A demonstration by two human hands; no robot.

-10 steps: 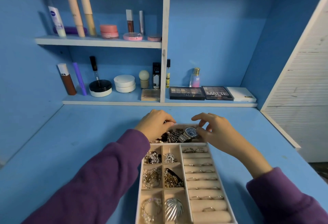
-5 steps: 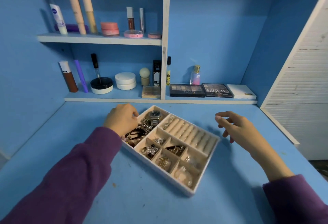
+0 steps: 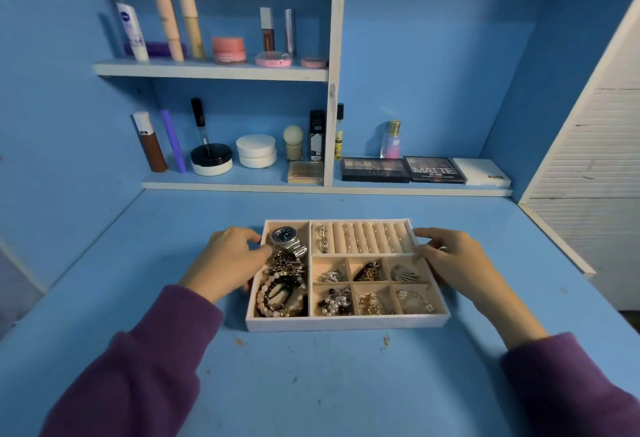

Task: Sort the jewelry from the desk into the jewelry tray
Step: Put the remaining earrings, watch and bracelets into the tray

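Note:
A white jewelry tray [image 3: 346,323] lies square on the blue desk in front of me. Its long left compartment holds a silver watch [image 3: 286,239] and bead bracelets [image 3: 280,294]. Ring rolls [image 3: 367,237] fill the top right part, and several small compartments below hold earrings and chains. My left hand [image 3: 225,261] grips the tray's left wall, thumb over the rim by the watch. My right hand [image 3: 453,256] grips the tray's right wall, fingertips on the rim beside the ring rolls.
Behind the tray, a low shelf [image 3: 325,188] carries makeup palettes, jars and bottles. An upper shelf [image 3: 207,71] holds tubes and pink pots. A white slatted panel [image 3: 595,166] bounds the desk on the right. Bare desk surface [image 3: 311,384] lies between my arms.
The tray has been turned from lengthwise, through a diagonal, to lie crosswise with the watch at far left. My right hand, off the tray a moment ago, now holds its right side.

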